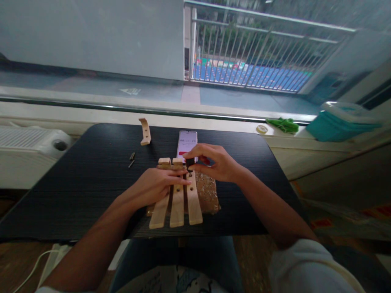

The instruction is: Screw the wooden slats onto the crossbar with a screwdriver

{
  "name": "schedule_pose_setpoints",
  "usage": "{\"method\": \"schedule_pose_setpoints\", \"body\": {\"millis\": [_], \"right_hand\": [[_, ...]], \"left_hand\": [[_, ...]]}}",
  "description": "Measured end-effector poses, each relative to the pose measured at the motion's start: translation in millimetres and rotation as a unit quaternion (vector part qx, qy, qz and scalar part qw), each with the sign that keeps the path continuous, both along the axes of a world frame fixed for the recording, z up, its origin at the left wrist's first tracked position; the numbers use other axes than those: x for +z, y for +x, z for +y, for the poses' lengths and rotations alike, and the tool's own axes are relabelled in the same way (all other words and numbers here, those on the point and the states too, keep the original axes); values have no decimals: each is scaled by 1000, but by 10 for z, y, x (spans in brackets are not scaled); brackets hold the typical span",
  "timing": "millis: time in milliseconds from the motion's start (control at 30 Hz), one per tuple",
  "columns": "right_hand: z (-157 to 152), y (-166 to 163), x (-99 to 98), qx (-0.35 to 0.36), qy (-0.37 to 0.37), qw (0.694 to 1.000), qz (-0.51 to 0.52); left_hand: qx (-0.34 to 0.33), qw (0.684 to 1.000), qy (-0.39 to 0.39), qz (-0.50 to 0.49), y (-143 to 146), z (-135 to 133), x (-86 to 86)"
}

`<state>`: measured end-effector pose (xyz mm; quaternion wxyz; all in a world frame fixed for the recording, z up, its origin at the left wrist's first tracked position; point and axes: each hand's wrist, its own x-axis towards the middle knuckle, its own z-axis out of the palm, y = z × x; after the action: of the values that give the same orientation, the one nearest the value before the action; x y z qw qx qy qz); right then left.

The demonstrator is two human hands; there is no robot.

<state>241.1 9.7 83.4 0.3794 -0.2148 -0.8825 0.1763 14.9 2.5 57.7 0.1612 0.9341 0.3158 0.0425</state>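
Three pale wooden slats (177, 203) with holes lie side by side on the black table (85, 183), partly over a brown cork-like pad (207, 193). My left hand (154, 186) rests flat on the slats, fingers stretched out, pressing them down. My right hand (214, 162) is closed in a pinch on a small dark tool (190, 162) standing upright over the rightmost slat near its far end. A phone (187, 142) showing a timer lies just behind the slats.
A curved wooden piece (145, 132) lies at the table's far side, with two small screws (132, 158) to its left. On the windowsill sit a green cloth (282, 124), a tape roll (262, 129) and a teal container (339, 124). A white radiator (30, 142) stands left.
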Motion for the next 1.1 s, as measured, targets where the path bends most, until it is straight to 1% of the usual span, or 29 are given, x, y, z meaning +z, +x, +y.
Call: {"method": "schedule_pose_setpoints", "body": {"millis": [133, 267, 433, 567, 733, 933, 1100], "right_hand": [[16, 4, -17, -6, 6, 1000, -2], [34, 3, -37, -9, 29, 999, 11], [43, 1, -46, -11, 63, 998, 20], [40, 1, -51, -30, 67, 997, 9], [30, 0, -64, -45, 84, 995, 11], [19, -20, -67, -79, 98, 992, 7], [10, -44, -83, -103, 118, 988, 10]], "left_hand": [[-4, 1000, 13, 0, -8, 4, -18], [-7, 1000, 23, 13, -6, 5, -16], [-1, 1000, 14, 3, 0, -1, 6], [2, 1000, 2, -14, -11, 4, -12], [-8, 1000, 15, -19, -30, 23, -70], [-4, 1000, 6, -15, -20, 17, -51], [-6, 1000, 15, -22, -21, 25, -79]]}}
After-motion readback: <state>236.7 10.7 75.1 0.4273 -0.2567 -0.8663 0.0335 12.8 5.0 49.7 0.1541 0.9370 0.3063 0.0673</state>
